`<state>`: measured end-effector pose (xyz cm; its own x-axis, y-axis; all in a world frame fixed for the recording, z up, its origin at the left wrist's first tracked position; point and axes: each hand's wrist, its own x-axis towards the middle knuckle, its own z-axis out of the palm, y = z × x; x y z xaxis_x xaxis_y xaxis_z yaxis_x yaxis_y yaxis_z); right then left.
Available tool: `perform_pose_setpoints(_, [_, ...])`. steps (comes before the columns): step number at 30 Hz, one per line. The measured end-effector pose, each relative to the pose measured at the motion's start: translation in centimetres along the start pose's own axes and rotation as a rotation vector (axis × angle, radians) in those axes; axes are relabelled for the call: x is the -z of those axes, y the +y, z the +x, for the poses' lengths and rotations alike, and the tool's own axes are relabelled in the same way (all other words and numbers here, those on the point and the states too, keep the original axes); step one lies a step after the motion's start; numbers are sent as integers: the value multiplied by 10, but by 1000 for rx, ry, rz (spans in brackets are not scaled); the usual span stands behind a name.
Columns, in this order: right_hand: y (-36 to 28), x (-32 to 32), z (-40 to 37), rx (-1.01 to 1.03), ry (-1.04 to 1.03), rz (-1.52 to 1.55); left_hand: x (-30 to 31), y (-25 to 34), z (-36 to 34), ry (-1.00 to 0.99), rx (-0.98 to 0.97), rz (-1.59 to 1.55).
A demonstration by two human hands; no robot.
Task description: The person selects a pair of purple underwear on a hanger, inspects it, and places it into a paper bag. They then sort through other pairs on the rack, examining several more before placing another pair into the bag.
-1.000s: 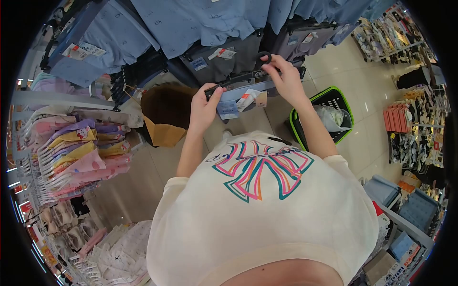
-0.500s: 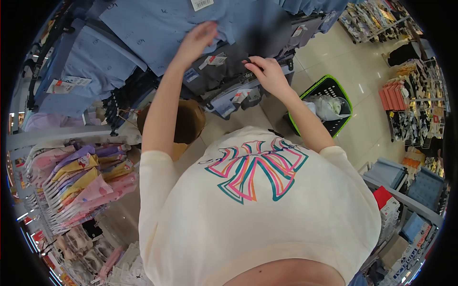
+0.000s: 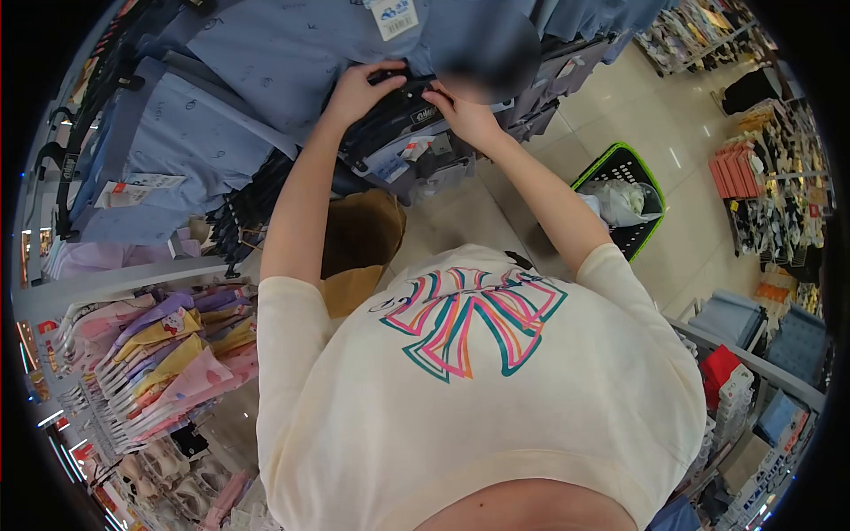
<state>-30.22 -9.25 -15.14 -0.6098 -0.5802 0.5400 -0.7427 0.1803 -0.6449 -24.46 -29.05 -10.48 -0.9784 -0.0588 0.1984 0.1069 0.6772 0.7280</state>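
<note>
Blue patterned garments point(image 3: 266, 62) hang at the top left, a white tag point(image 3: 393, 16) on the nearest one. My left hand point(image 3: 359, 93) is closed, thumb and fingers pinching near a black hanger point(image 3: 400, 80) at the garment's lower edge. To its right my right hand point(image 3: 462, 113) is closed at the right end of the same hanger; a dark blur covers part of its fingers. Below the hands hang dark garments point(image 3: 390, 164) with red-and-white tags.
A brown paper bag point(image 3: 359, 288) stands below my left forearm. On the floor at right is a black basket with a green rim point(image 3: 660, 212). Colourful children's clothes point(image 3: 177, 354) hang at left. More racks point(image 3: 770, 177) line the right.
My left hand has moved slightly down and closed near the hanger. My right hand has shifted left and up, nearer to it. The black hanger shows between them now.
</note>
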Motion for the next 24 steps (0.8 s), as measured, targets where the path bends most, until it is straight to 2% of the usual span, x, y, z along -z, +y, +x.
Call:
perform_pose_setpoints(1, [4, -5, 2, -19, -32, -25, 0, -1, -2, -43, 22, 13])
perform_pose_setpoints(2, [7, -9, 2, -14, -33, -36, 0, -1, -3, 0, -103, 138])
perform_pose_setpoints(9, [12, -23, -2, -46, -47, -16, 1, 7, -5, -5, -170, 164])
perform_pose_setpoints(12, [10, -20, -1, -70, -53, -6, -1, 14, -6, -35, -76, 258])
perform_pose_setpoints(15, [9, -21, -2, -53, -38, 9, -10, 9, -1, 61, -152, 219])
perform_pose_setpoints(21, [3, -12, -6, -45, -26, 4, -4, 6, -5, 10, -139, 217])
perform_pose_setpoints(22, [7, -13, -8, -22, -11, -5, -2, 4, -6, 33, -190, 205])
perform_pose_setpoints(24, [9, -14, -9, -40, -24, 7, -2, 5, -10, 57, -173, 251])
